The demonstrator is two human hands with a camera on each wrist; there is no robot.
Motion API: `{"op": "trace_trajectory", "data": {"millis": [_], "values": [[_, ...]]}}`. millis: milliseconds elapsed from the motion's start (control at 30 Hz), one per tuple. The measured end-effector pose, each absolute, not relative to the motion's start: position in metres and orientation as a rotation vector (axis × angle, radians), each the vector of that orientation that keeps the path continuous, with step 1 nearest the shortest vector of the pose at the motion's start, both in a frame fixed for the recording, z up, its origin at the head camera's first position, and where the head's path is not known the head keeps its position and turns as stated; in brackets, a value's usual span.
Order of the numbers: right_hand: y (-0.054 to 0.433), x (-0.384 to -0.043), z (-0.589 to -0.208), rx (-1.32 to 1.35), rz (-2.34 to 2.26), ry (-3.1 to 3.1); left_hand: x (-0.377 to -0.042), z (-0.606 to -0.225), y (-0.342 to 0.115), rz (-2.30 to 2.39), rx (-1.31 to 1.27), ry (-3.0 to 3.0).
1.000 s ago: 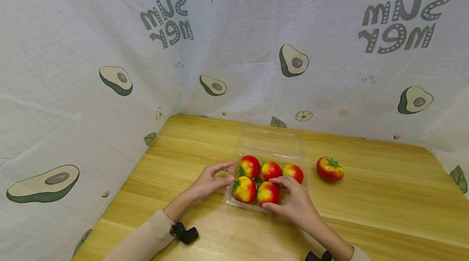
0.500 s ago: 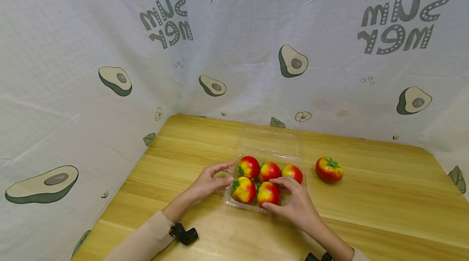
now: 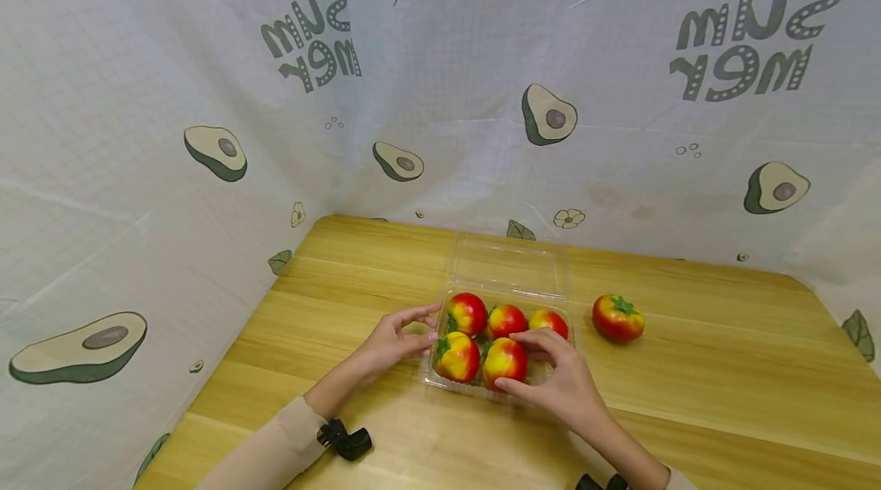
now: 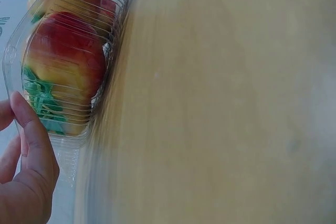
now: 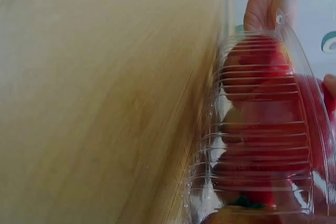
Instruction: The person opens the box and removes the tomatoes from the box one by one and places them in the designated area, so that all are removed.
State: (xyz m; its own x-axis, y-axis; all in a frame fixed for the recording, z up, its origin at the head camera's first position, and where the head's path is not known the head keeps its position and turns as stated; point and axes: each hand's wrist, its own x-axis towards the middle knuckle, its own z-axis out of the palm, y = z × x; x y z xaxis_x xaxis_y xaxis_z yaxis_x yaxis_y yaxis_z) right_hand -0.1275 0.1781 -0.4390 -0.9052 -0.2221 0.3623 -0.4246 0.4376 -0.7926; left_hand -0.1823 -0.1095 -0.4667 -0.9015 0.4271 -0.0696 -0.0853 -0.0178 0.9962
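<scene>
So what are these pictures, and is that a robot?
No robot: those are a person's left hand and right hand. The wide picture is taken from the person's head; the two close ones come from a black camera on each wrist. On the wooden table sits a clear box, its lid open at the back, with five red-and-yellow fruits inside. One more fruit lies outside, to the right. The right hand grips the front middle fruit, and the left hand touches the box's left side.
</scene>
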Motion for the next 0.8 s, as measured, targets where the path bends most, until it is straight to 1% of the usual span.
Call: {"op": "trace_trajectory", "data": {"millis": [233,800], "values": [[0.1807,-0.1278,-0.4377,0.602,1.481,-2.444,-0.1822,-0.4662,-0.1092,1.977,0.362,1.917],[0.1866,-0.1275,-0.4355,0.578,1.487,-2.525,-0.183,-0.468,-0.1095,1.977,0.328,1.91]]}}
